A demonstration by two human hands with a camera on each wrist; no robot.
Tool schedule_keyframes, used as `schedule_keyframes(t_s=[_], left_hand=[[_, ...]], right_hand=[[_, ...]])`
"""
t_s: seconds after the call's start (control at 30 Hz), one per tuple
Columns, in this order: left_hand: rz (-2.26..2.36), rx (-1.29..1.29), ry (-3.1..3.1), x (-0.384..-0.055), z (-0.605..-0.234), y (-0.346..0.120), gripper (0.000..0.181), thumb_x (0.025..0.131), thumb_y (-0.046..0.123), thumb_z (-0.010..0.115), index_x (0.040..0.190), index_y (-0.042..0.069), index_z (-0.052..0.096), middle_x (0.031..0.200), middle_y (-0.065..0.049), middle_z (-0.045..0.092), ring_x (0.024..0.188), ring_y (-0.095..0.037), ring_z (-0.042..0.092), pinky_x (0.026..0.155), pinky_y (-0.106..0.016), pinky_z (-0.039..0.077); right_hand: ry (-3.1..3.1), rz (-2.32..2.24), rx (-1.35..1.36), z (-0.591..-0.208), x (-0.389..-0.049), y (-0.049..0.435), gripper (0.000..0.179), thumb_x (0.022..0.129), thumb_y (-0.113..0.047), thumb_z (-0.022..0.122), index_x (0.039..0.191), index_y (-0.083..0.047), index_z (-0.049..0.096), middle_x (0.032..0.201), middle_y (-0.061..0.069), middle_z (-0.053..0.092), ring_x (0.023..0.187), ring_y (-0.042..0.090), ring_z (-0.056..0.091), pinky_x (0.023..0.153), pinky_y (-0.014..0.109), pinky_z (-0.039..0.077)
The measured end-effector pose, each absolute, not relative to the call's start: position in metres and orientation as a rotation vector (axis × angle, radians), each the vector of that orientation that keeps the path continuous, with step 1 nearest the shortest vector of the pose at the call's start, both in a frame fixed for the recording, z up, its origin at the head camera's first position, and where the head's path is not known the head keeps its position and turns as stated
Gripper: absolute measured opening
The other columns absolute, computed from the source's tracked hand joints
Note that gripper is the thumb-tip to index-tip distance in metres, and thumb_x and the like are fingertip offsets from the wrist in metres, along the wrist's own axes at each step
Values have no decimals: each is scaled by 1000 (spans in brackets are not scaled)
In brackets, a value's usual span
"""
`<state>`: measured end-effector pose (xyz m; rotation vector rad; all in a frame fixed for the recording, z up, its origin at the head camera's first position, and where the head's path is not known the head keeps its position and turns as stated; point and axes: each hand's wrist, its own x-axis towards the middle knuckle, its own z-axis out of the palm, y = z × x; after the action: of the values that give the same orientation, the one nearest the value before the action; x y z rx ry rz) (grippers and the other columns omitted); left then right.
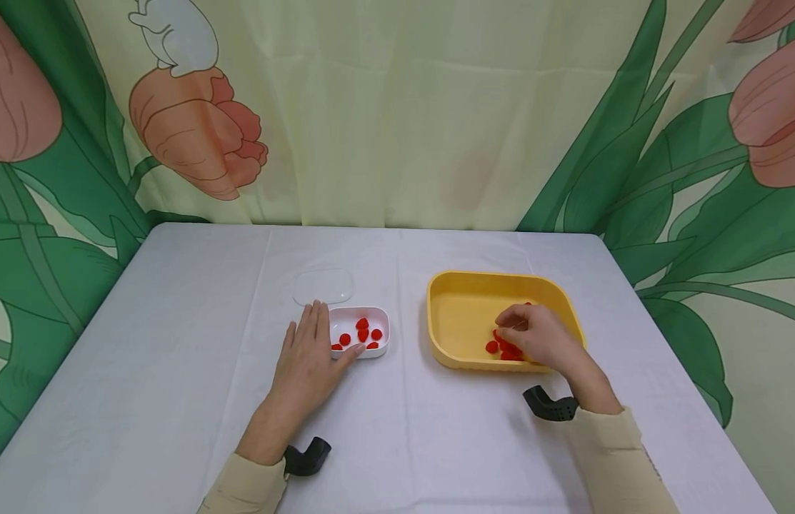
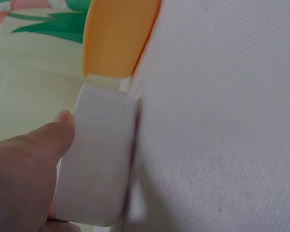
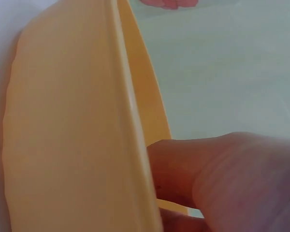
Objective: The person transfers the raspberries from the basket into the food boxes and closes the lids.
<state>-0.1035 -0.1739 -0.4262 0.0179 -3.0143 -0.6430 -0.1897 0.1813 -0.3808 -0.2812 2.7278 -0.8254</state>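
Observation:
My left hand [image 1: 307, 364] lies along the left side of a small white box [image 1: 386, 341], its fingers straight and its thumb at the near rim. In the left wrist view, the thumb [image 2: 53, 135] rests at the top edge of that box. Several small red pieces [image 1: 362, 323] lie spread inside it. My right hand [image 1: 540, 335] reaches down into a yellow tray [image 1: 461, 300], thumb and forefinger bent close together over a cluster of red pieces [image 1: 509, 353]. Whether a piece is between those fingertips I cannot tell. The tray wall [image 3: 67, 121] hides the fingertips in the right wrist view.
A clear oval lid [image 1: 323, 286] lies on the white tablecloth [image 1: 403, 442] just behind the small box. The yellow tray stands to the right of the box, with a gap of cloth between them. A printed curtain [image 1: 397, 128] hangs behind the table's far edge.

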Motion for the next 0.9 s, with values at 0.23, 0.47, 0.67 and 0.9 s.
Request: schedule_keyframes(t_s=[0.23,0.47,0.67,0.9], left_hand=[[-633,5,-3012,-103,-426,-174,98,91,55,62,154,-8,20,161,-26,24,152,-41,20,122,-60,17],[-633,17,-3017,-103,-425,-173,98,91,53,63,154,-8,20,161,-26,25,151,-41,20,122,-60,17],[-639,29,-3021,-102,-426,-173,96,91,53,62,154,-8,20,161,-25,25,152,-41,20,122,-60,16],[-647,36,-3028,-103,-425,-173,97,91,55,61,154,-6,20,161,-25,24,152,-40,19,122,-60,16]], right_hand=[[2711,-776,-279,-387,-191,181,19,92,-15,69,109,-6,70,108,11,68,95,26,61,79,32,58],[2701,-766,-276,-389,-192,179,16,92,-11,68,107,-5,70,104,11,68,91,24,57,76,28,53],[2714,-742,-274,-390,-194,175,16,92,-11,68,106,-5,71,98,10,67,89,23,55,75,28,51],[2717,-716,-279,-391,-196,172,15,92,-11,68,104,-3,72,95,8,69,85,22,56,77,30,52]])
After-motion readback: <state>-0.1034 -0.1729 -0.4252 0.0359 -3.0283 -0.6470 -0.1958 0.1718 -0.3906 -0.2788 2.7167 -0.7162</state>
